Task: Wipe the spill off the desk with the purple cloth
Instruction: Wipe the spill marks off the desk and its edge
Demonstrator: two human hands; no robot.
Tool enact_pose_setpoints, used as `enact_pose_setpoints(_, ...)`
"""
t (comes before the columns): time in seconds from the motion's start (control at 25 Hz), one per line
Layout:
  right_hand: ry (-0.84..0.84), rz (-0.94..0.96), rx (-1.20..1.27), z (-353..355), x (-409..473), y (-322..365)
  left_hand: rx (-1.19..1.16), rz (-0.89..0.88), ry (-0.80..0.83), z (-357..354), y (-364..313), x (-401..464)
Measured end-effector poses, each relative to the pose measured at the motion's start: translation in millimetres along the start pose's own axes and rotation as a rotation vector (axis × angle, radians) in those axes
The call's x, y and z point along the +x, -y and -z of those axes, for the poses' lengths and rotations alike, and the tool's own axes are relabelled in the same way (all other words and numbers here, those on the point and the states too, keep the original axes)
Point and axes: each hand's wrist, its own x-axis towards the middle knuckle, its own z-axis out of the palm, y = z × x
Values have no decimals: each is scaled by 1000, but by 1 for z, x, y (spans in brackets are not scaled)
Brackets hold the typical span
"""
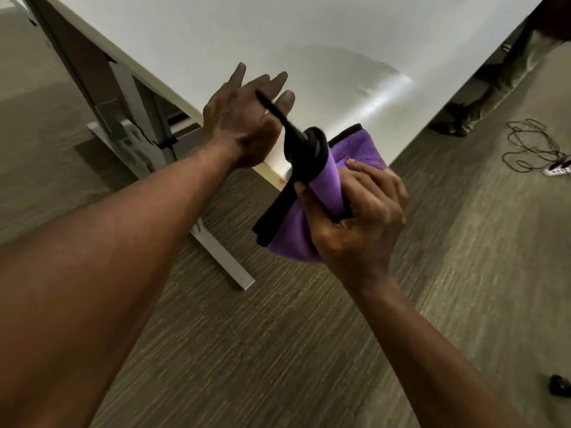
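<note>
I see my right hand (355, 217) gripping the bunched cloth (321, 183) at the desk (216, 41) corner, partly over the floor. My left hand (244, 118), fingers straight, hovers at the cloth's ten o'clock. A faint smear (349, 69) lies at the cloth's twelve o'clock.

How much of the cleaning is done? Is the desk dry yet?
Not dry yet. Done: the right hand grips the purple cloth, bunched up at the desk corner. In hand: the left hand is open beside it, near the cloth's black edge. Left: a dull wet-looking patch still shows on the white top, and the cloth is not on it, so the wiping looks unfinished.
</note>
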Motion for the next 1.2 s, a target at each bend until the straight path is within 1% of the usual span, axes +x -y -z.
enact_pose_setpoints(0.08, 158, 99, -39, 9, -11, -6, 11, -12, 4, -1, 0, -1)
enact_pose_setpoints(0.12, 202, 164, -75, 11, -15, -9, 2, 9, 5, -2, 0, -1)
enact_pose_setpoints(0.2, 201, 233, -117, 9, -17, -13, -12, 31, -4, -3, 2, 1)
enact_pose_setpoints(0.32, 138, 260, -163, 1, -12, -8, -13, 14, -31, -5, 3, 1)
enact_pose_setpoints(0.4, 103, 241, -150, -4, -7, 1, -19, 19, -49, -6, 5, 1)
enact_pose_setpoints(0.48, 80, 187, -87, -4, 2, 4, -33, 35, -38, -5, 4, 3)
enact_pose_setpoints(0.52, 96, 162, -30, 0, 5, 2, -30, 46, -20, -4, 2, 3)
enact_pose_setpoints(0.56, 140, 133, 52, 6, 7, -3, -18, 56, -2, -4, 1, 2)
enact_pose_setpoints(0.64, 280, 80, 251, 22, 5, -23, -2, 53, 27, -3, -1, 0)
enact_pose_setpoints(0.72, 373, 80, 333, 35, 1, -36, 4, 35, 31, -1, -1, 0)
enact_pose_setpoints(0.76, 371, 96, 330, 34, -1, -38, 9, 36, 21, -1, 0, 0)
enact_pose_setpoints(0.8, 331, 103, 302, 30, -4, -36, 13, 33, 12, -1, 1, -1)
enact_pose_setpoints(0.92, 108, 65, 176, 4, -10, -11, 6, 26, -16, -3, 2, 0)
enact_pose_setpoints(1.04, -8, -29, 178, -10, -1, 12, 1, 40, 10, -1, 3, 4)
enact_pose_setpoints(1.12, 30, -65, 229, -3, 6, 8, -5, 50, 17, -1, 0, 5)
enact_pose_setpoints(1.2, 167, -4, 248, 12, 3, -6, -15, 49, -4, -2, -2, -1)
